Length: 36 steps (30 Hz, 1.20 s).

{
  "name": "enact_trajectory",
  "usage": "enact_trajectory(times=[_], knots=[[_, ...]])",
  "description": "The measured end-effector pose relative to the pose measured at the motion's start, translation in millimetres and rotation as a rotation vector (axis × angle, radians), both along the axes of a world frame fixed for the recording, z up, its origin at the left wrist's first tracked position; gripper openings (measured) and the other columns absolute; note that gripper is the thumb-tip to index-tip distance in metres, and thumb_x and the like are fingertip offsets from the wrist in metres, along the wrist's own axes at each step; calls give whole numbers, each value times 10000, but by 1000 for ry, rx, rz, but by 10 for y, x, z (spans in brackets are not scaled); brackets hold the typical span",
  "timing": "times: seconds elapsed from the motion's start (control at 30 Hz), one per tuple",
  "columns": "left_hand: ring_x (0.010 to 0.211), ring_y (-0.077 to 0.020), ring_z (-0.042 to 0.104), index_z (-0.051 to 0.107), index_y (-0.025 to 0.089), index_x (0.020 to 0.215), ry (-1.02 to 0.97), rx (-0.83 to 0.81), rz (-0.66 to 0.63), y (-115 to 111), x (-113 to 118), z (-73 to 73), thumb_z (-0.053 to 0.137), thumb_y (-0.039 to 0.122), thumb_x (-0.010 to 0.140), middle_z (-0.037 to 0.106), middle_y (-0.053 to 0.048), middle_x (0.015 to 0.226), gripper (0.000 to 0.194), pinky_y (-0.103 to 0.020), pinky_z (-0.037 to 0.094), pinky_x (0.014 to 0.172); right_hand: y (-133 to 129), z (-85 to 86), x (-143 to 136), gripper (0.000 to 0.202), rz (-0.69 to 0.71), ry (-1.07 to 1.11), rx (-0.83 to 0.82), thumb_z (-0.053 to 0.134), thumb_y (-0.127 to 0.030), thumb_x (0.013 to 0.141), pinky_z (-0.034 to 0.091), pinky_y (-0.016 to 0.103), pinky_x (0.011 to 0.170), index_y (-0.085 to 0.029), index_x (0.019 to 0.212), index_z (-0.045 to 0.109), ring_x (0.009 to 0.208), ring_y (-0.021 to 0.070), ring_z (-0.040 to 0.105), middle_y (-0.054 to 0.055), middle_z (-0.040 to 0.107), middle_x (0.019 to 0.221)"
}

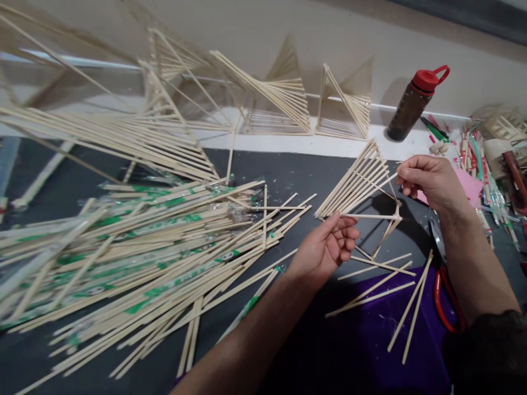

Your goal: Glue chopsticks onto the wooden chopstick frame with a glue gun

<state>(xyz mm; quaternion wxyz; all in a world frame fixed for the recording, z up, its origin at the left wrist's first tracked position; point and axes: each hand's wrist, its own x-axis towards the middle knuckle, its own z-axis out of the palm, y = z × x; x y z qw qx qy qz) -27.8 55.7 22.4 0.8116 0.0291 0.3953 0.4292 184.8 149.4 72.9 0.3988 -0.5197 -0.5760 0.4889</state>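
Observation:
A small fan-shaped frame of thin wooden sticks stands on the dark table between my hands. My left hand is closed on its lower edge, thumb and index finger pinching the frame near its left corner. To the right, my right hand pinches the end of a pale stick that slants across the frame's row of sticks. The frame's right corner is a joint where several sticks meet. Loose cut sticks lie just in front of it.
Many sticks, some in green-printed wrappers, cover the left. Finished twisted stick frames stand along the back. A dark bottle with a red lid is behind. Red-handled scissors lie on the right, near a purple sheet and pink paper.

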Motion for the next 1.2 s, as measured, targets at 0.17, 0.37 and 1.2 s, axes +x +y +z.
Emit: enact_trajectory(times=[0.17,0.37,1.2], knots=[[397,-67,547,657,92,756,26,3,10,-5,7,-30,414,270,1015,622,-30,558,397,-138,362,345,4,-13,-20,168,7,-21,-10,761,-291,664,354,180,375,-156,674,662,425,70,547,17,677,620],[383,-58,527,649,104,747,79,11,36,-5,30,-32,489,247,987,614,-13,544,322,-127,340,335,14,-10,-18,165,10,-32,-12,752,-285,639,360,173,374,-149,671,664,425,72,555,15,680,615],[378,-58,507,641,107,726,200,8,59,-16,11,40,494,183,970,581,-5,536,295,-126,335,324,56,-143,-45,231,62,-187,36,618,-334,684,345,177,375,-127,727,713,423,74,546,8,655,598]])
